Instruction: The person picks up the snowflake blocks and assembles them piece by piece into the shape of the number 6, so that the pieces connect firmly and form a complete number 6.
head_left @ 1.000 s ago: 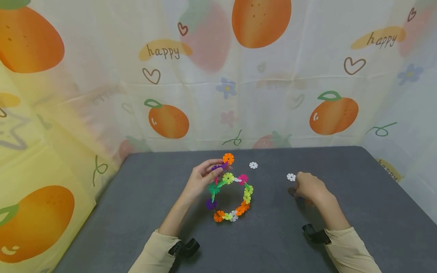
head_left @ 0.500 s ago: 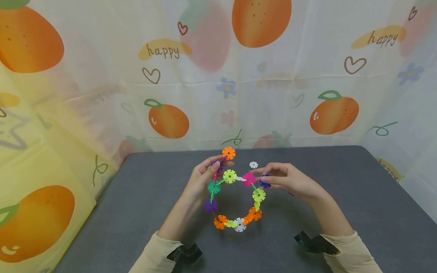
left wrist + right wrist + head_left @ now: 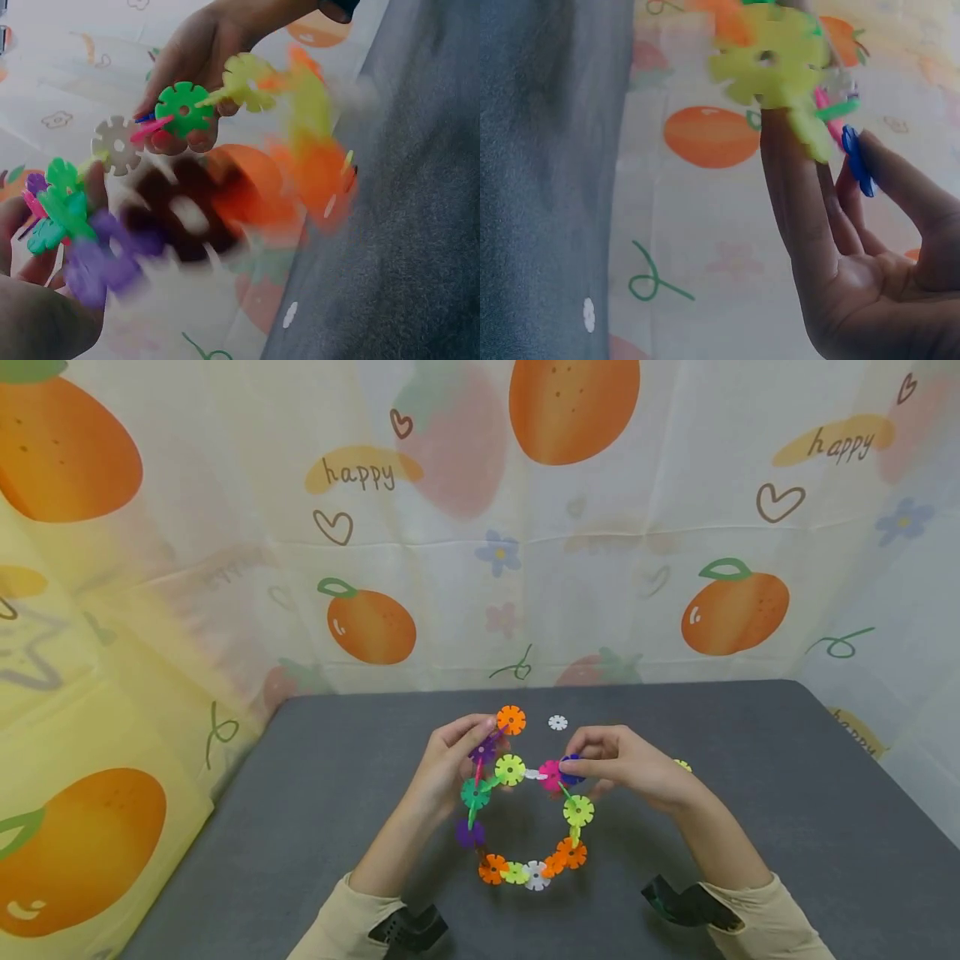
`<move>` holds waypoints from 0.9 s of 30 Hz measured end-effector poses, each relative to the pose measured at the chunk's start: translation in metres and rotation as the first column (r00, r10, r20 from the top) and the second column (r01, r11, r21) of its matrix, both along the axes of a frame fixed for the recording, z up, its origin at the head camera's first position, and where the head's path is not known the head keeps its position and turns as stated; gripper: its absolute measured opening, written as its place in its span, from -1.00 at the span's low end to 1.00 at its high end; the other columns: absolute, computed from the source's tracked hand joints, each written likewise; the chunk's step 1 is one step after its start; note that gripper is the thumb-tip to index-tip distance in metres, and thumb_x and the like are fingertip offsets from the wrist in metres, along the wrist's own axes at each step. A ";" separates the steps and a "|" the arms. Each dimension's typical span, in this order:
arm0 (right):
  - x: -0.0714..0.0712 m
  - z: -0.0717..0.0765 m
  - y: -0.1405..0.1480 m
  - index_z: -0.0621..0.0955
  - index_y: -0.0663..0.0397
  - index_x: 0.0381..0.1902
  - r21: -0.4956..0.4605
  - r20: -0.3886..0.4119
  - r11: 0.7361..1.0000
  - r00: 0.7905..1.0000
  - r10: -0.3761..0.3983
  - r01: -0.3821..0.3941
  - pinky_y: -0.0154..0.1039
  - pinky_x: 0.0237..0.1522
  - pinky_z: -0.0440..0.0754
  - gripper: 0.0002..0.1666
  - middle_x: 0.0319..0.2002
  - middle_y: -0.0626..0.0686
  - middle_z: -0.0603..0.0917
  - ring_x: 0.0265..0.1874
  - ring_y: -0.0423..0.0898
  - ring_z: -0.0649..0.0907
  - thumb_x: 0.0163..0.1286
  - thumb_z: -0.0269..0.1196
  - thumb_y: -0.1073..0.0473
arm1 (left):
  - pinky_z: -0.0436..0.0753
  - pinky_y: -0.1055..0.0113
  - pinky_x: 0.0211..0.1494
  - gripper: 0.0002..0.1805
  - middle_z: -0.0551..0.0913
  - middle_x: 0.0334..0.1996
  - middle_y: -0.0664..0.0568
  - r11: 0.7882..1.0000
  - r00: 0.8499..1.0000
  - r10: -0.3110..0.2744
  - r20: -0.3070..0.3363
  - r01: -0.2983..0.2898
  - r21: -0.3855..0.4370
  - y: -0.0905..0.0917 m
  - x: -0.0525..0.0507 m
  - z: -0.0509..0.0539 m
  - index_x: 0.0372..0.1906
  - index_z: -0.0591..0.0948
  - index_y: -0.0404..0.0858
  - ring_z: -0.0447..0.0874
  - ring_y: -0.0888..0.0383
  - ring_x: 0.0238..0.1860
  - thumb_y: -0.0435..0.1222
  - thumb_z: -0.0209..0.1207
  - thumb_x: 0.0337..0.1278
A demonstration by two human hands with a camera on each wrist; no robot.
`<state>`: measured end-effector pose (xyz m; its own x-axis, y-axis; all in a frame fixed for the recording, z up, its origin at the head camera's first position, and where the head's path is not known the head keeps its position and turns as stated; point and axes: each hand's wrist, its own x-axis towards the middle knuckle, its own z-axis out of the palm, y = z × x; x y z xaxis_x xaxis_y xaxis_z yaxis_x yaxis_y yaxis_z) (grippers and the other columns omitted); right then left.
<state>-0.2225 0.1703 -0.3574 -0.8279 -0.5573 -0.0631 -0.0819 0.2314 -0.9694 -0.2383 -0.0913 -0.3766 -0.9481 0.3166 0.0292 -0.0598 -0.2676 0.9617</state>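
A ring of linked, notched plastic snowflake discs (image 3: 578, 811) hangs between the hands, in orange, yellow, white, green, purple and pink. My left hand (image 3: 437, 777) pinches a purple snowflake disc (image 3: 483, 749) at the ring's upper left. An orange snowflake disc (image 3: 512, 720) juts up from there. My right hand (image 3: 637, 767) pinches a blue snowflake disc (image 3: 861, 161) between thumb and fingers, right beside the ring's pink disc (image 3: 550, 775). Whether blue and pink are joined, I cannot tell. In the left wrist view a brown disc (image 3: 150, 217) of the ring is blurred.
A loose white snowflake disc (image 3: 557, 722) lies on the dark grey table (image 3: 337, 793), behind the ring. A yellow-green disc (image 3: 682, 765) shows partly past the right wrist. A fruit-print cloth (image 3: 450, 560) hangs behind the table.
My right hand has come left from the tabletop, bringing the blue disc to the pink disc. The ring has spread wider and shifted nearer. My left hand keeps its pinch.
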 end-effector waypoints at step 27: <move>0.008 0.009 0.000 0.52 0.30 -0.18 -0.027 0.036 0.991 0.990 0.134 -0.133 0.10 -0.25 0.74 -0.73 -0.36 0.09 0.66 -0.38 -0.08 0.67 0.40 0.24 0.15 | 0.75 0.12 -0.09 -0.71 0.77 -0.33 0.07 0.993 0.933 -0.066 -0.355 0.027 -0.114 0.004 0.012 0.009 -0.03 0.54 -0.38 0.81 -0.02 -0.35 -0.21 0.07 0.42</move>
